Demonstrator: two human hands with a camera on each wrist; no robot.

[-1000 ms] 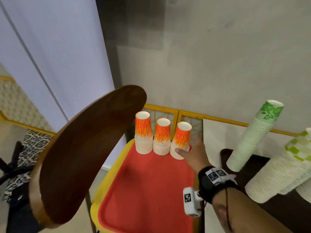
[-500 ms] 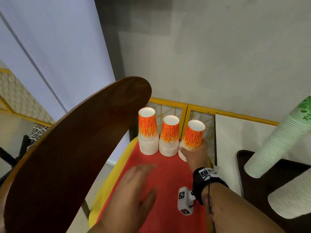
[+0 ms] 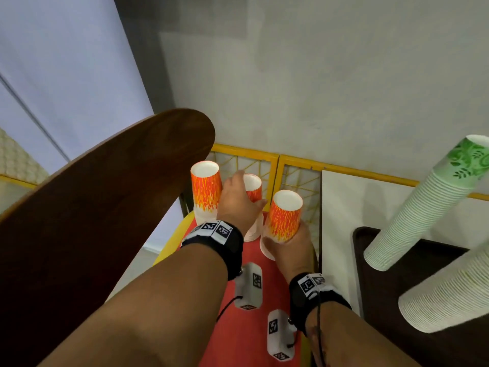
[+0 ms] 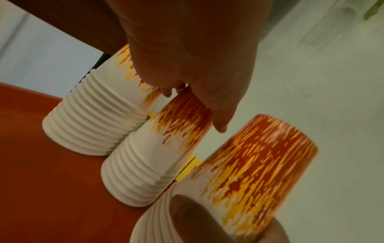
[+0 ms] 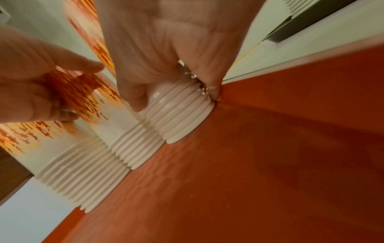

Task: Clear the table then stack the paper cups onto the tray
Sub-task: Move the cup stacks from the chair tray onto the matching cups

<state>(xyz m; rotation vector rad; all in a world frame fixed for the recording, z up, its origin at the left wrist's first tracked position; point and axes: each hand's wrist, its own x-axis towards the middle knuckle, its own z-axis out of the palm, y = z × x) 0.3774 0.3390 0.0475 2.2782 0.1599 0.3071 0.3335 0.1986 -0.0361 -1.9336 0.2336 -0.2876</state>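
3 stacks of upside-down orange-flame paper cups stand in a row at the far end of the red tray (image 3: 238, 337), rims down on its surface, each touching or just beside the next. Right stack (image 3: 284, 221) sits in the tray's far right corner & leans a bit toward the camera in head view; the right hand (image 3: 292, 250) grips it low down, thumb on the near side of the ribbed white rims, fingers curled round the back by the tray wall (clear in right wrist view (image 5: 166, 54)). Middle stack (image 3: 253, 186) is mostly hidden behind the left hand (image 3: 238, 205) in head view; left wrist view shows that hand's fingers (image 4: 220, 115) draped over the top cup, tips touching its orange side, curled loosely round it — firm grip or just resting, can't tell. Left stack (image 3: 206, 189) stands free, no hand on it, right beside the middle one. Tray has a yellow rim (image 3: 172, 239) & lies against a yellow-framed lattice panel (image 3: 299, 176). Both wrists wear black straps w/ marker tags. To the left, a dark brown wooden tabletop (image 3: 100, 207) tilted up on edge. To the right, well apart from the tray, a dark tray (image 3: 370, 260) carrying tall leaning stacks of white cups, one topped w/ a green-leaf cup (image 3: 471, 160). A white board (image 3: 344, 207) lies between the two trays; grey wall behind.
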